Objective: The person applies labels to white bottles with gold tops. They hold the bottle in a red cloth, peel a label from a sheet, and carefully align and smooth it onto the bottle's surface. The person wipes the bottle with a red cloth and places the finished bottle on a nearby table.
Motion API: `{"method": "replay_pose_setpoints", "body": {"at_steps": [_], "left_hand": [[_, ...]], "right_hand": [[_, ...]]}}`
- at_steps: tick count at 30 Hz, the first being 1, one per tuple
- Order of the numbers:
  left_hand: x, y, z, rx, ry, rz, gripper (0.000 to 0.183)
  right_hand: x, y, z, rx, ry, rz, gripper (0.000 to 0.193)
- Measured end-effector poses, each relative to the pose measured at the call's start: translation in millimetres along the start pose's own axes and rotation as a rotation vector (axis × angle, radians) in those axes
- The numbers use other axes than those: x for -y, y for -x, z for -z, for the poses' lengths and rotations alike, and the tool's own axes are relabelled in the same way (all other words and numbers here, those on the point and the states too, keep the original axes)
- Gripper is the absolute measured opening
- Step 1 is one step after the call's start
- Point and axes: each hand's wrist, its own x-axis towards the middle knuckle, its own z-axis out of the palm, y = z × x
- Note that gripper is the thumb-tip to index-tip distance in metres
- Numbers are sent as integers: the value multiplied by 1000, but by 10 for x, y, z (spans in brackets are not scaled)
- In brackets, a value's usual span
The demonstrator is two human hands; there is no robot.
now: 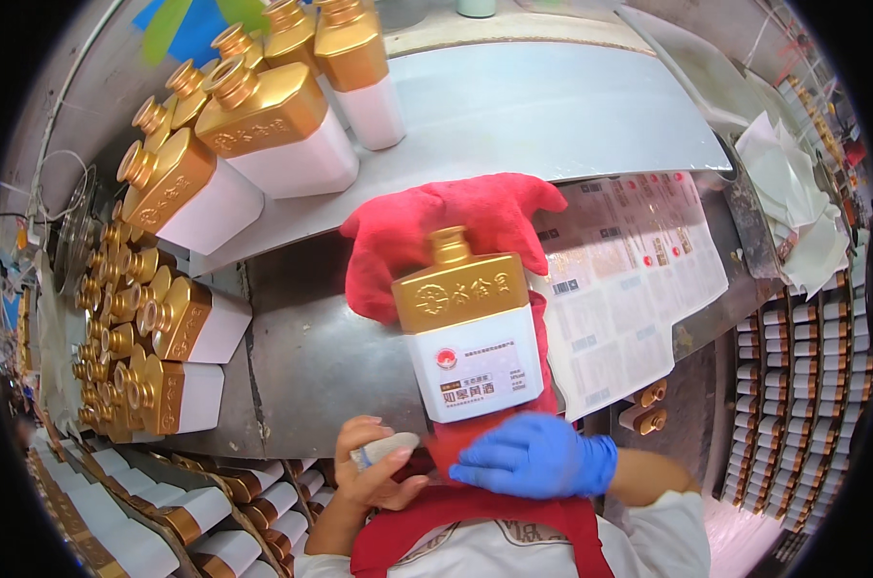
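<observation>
A flat bottle (pixel 470 356) with a gold shoulder and neck and a white body lies face up on a bundled red cloth (pixel 398 226), a printed label on its front. My right hand (pixel 537 458), in a blue glove, is just below the bottle's base with its fingers together over a blurred piece of red cloth (pixel 470 441). My bare left hand (pixel 374 467) hovers left of that cloth, apart from the bottle. A whitish cover sits on one of its fingers; the fingers are loosely bent and apart, with nothing seen between them.
Sheets of printed labels (pixel 619 289) lie right of the bottle on the dark metal table (pixel 311 356). More gold-and-white bottles (pixel 277 135) stand on a grey raised board (pixel 552 106) and crowd the left side. Racked bottles (pixel 802 385) fill the right; white papers (pixel 788 183) hang there.
</observation>
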Motion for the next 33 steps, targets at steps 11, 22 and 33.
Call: {"method": "replay_pose_setpoints", "body": {"at_steps": [11, 22, 33], "left_hand": [[100, 135, -60, -179, 87, 185, 52], [154, -67, -248, -185, 168, 196, 51], [330, -389, -299, -227, 77, 281, 37]], "right_hand": [[-2, 59, -28, 2, -83, 55, 23], [-186, 581, 242, -192, 62, -198, 34], [-2316, 2049, 1626, -1019, -220, -1271, 30]]}}
